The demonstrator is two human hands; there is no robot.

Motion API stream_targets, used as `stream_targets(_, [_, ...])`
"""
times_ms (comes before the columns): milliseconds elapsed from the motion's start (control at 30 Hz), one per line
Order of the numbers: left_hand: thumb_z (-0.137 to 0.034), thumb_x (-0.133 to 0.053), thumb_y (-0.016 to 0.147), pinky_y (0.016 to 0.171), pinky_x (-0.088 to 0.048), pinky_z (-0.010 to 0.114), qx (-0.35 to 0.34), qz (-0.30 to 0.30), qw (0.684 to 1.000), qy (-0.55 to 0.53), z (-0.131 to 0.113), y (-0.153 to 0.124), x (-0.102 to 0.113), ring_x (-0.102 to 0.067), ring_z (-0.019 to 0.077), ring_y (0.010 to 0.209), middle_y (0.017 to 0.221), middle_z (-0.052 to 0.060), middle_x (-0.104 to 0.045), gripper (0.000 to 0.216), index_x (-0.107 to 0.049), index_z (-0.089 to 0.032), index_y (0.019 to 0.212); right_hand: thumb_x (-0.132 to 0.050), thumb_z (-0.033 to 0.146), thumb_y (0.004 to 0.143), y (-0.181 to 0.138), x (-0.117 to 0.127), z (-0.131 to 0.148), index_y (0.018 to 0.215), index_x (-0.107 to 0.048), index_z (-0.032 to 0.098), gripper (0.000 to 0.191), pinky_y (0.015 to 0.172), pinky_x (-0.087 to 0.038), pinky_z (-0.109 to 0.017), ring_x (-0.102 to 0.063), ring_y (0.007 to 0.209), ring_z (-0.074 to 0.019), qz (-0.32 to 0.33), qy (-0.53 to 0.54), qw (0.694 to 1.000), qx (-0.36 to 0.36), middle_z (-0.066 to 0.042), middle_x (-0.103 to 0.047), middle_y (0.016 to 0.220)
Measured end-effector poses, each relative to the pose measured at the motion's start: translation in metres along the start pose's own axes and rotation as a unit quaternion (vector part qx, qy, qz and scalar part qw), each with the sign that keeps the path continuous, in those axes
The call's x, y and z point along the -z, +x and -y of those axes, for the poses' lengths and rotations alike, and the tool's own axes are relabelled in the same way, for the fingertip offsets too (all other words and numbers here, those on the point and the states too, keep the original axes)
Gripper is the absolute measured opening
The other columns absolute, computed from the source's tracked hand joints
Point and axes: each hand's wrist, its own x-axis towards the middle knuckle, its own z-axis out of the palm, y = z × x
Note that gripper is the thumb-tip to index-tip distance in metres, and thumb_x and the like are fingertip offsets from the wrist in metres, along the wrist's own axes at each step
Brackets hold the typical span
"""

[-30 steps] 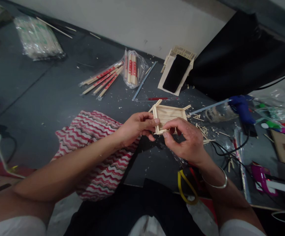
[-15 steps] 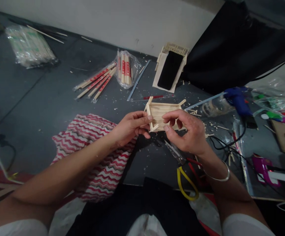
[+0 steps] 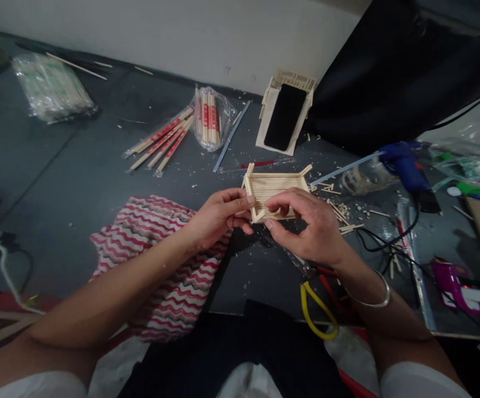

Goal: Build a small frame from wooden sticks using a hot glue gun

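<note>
A small tray-like model made of pale wooden sticks (image 3: 275, 185), with short posts jutting from its corners, is held above the table. My left hand (image 3: 223, 213) grips its left end, thumb on top and fingers beneath. My right hand (image 3: 306, 221) is at the near side, its thumb and index finger closed around the tip of the near-left corner post (image 3: 260, 214). The curled fingers of my right hand cover part of the slatted floor and the near right corner. Under my left forearm lies a red-and-white wavy-striped cloth (image 3: 161, 232).
Behind are wrapped chopsticks (image 3: 163, 138), a bagged bundle (image 3: 209, 119) and a phone (image 3: 285, 117) leaning on a stick structure. To the right lie a blue glue gun (image 3: 403, 166), cut stick pieces (image 3: 342, 213), a purple glue gun (image 3: 451, 282) with cables, and yellow-handled pliers (image 3: 318, 315).
My right hand has moved slightly left and down, bringing thumb and index finger to the near-left corner post. The left hand keeps its hold; the view has shifted slightly.
</note>
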Motion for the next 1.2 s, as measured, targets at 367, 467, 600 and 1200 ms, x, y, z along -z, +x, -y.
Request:
stream_targets(367, [-0.039,-0.094,0.066,0.052,-0.061,0.022,-0.003,-0.003,1.000,0.017,0.0000,-0.0004,-0.0016,-0.057,0.0082,0.056,0.063,-0.005,-0.058,0.039,-0.067,-0.014,0.080,-0.065,0.021,0.093,0.0008,-0.0036,0.0005,0.094,-0.067,0.023,0.003,0.071,-0.056,-0.030,-0.068,0.077,-0.0164,0.006,0.006,1.000,0.011,-0.002,-0.073,0.085])
stream_targets(467, [-0.038,-0.093,0.066,0.052,-0.060,0.022,-0.005,-0.005,1.000,0.017,0.0010,-0.0005,-0.0016,-0.057,0.0087,0.057,0.065,-0.004,-0.059,0.037,-0.068,-0.014,0.080,-0.064,0.020,0.094,0.0006,-0.0047,-0.0001,0.093,-0.067,0.023,0.004,0.071,-0.056,-0.029,-0.068,0.078,-0.0159,0.006,0.004,1.000,0.015,-0.001,-0.073,0.085])
stream_targets(600, [-0.037,-0.093,0.066,0.051,-0.060,0.023,-0.007,-0.008,1.000,0.018,0.0016,-0.0003,-0.0022,-0.058,0.0095,0.060,0.070,-0.002,-0.061,0.038,-0.067,-0.014,0.079,-0.064,0.018,0.093,0.0006,-0.0053,-0.0003,0.091,-0.066,0.022,0.004,0.070,-0.055,-0.029,-0.068,0.077,-0.0159,0.005,-0.001,1.000,0.023,-0.002,-0.073,0.084])
stream_targets(1200, [-0.033,-0.093,0.067,0.053,-0.059,0.019,-0.019,0.005,1.000,-0.004,0.0011,-0.0001,-0.0012,-0.065,0.0104,0.061,0.068,-0.001,-0.066,0.036,-0.066,-0.013,0.079,-0.067,0.023,0.092,-0.0011,-0.0051,0.0051,0.100,-0.065,0.021,0.008,0.070,-0.052,-0.030,-0.067,0.076,-0.0172,-0.013,-0.028,0.998,0.054,-0.002,-0.072,0.085])
